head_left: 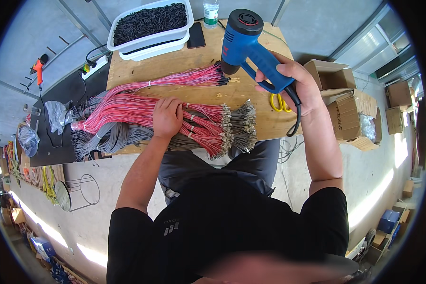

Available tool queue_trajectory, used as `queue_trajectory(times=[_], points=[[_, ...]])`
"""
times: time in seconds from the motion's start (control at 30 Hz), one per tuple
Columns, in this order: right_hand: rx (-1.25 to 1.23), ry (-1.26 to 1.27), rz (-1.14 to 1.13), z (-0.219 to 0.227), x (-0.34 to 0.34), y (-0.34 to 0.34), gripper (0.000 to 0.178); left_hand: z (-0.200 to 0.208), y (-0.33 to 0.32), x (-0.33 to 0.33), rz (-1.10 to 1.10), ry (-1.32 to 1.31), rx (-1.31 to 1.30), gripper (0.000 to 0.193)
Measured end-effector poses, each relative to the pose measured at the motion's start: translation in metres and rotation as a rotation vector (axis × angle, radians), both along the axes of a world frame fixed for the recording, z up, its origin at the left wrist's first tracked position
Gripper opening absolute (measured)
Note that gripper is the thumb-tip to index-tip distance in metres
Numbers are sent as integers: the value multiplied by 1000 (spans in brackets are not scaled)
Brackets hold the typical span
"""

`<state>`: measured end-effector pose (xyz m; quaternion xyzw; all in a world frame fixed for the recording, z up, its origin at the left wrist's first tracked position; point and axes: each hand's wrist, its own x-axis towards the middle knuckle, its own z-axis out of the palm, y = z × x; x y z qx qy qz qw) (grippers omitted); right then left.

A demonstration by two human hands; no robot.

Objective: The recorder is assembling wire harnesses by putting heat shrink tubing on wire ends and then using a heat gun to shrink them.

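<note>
My right hand (300, 83) grips the handle of a blue heat gun (251, 47), raised over the right part of the table. Its dark nozzle points down, near the black-tipped ends of a bundle of pink and white wires (189, 77). Lower on the table lies a thicker set of pink wire bundles (132, 111) with metal-ended tips, and grey wires (244, 125) lie under and beside it. My left hand (168, 117) rests on the pink bundles, its fingers bent over them; whether it grips any wires is hard to see.
Behind the wires stands a white tub (189, 23) of short black tubes, beside a dark phone (196, 35) and a plastic bottle (211, 14). Yellow-handled scissors (280, 103) lie at the right edge. Cardboard boxes (343, 116) stand to the right, a round stool (64, 195) at left.
</note>
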<state>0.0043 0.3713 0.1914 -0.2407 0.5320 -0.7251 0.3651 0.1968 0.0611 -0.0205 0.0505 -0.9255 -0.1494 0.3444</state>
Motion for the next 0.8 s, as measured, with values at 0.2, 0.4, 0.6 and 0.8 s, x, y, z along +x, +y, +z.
queue_trajectory(times=[0.2, 0.4, 0.6, 0.8], points=[[20, 5, 6, -2, 4, 0, 77, 2, 1, 0, -3, 0, 4, 11], [29, 11, 17, -3, 8, 1, 79, 0, 0, 1, -7, 8, 6, 10], [40, 16, 14, -5, 10, 1, 79, 0, 0, 0, -7, 14, -3, 10], [31, 5, 30, -6, 13, 1, 78, 1, 1, 0, -7, -3, 5, 9]])
